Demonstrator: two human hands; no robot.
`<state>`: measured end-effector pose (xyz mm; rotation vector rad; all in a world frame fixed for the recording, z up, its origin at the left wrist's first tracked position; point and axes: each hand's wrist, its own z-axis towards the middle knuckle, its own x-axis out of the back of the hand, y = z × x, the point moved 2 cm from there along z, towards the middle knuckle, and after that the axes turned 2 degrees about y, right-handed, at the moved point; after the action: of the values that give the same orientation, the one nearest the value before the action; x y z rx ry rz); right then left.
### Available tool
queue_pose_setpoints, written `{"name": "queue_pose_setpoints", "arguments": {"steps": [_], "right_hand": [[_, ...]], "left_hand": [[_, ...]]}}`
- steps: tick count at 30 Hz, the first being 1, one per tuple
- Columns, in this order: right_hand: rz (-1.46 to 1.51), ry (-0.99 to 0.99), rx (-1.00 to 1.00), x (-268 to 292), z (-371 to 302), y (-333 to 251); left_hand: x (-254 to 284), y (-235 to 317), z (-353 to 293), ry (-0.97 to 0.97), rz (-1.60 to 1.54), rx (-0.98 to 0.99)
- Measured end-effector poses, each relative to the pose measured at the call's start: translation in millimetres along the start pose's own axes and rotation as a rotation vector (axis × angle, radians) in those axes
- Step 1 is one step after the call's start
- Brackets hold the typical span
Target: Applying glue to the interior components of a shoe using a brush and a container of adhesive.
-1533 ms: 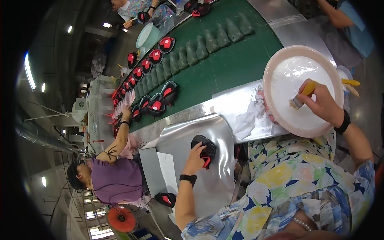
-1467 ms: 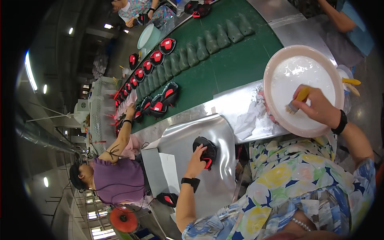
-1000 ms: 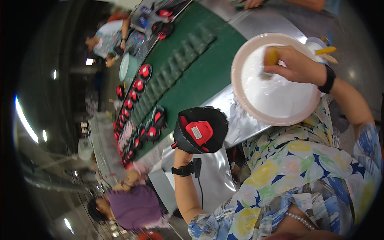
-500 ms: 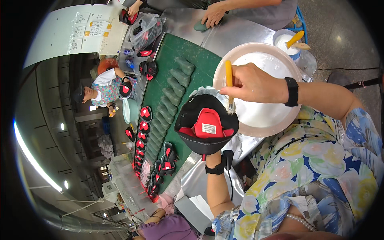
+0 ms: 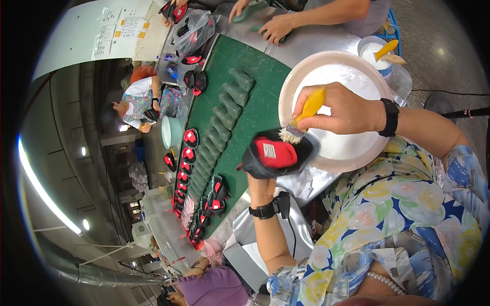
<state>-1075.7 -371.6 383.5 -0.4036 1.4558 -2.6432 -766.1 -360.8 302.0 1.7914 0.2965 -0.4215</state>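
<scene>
My left hand (image 5: 261,187) holds a black shoe upper (image 5: 253,162) from below, mostly hidden under it. A red tongue with a white label faces up, and motion blurs the upper's right edge. My right hand (image 5: 339,104) grips a brush by its yellow handle (image 5: 313,103). Its pale, wet-looking bristles (image 5: 291,134) are at the upper's opening, beside the red tongue; I cannot tell whether they touch. Under my right hand is a wide pinkish basin (image 5: 287,84) of white liquid.
Grey-green sole-shaped pieces (image 5: 223,116) line a green belt (image 5: 265,76), beside rows of black-and-red uppers (image 5: 190,137). A tub (image 5: 380,69) holds white liquid and brushes. Across the metal table, a co-worker's hands (image 5: 278,28) handle green pieces. Another person (image 5: 140,102) works at the far left.
The upper has turned and tilted in my left hand, its opening now toward the right. My right hand has tipped the brush, so its bristles point down and left. The co-worker's second hand has appeared.
</scene>
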Motion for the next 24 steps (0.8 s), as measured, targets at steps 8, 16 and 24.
{"name": "queue_pose_setpoints", "arguments": {"steps": [8,16,24], "right_hand": [[0.039,-0.253,0.759,-43,7,-17],[-0.277,-0.343,0.345,-28,12,9],[-0.373,-0.521,-0.169,-12,30,9]], "left_hand": [[-21,-65,-35,-0.127,-0.435,0.361],[-22,-68,-37,-0.069,-0.49,0.372],[-13,-54,-36,-0.047,-0.455,0.295]]}}
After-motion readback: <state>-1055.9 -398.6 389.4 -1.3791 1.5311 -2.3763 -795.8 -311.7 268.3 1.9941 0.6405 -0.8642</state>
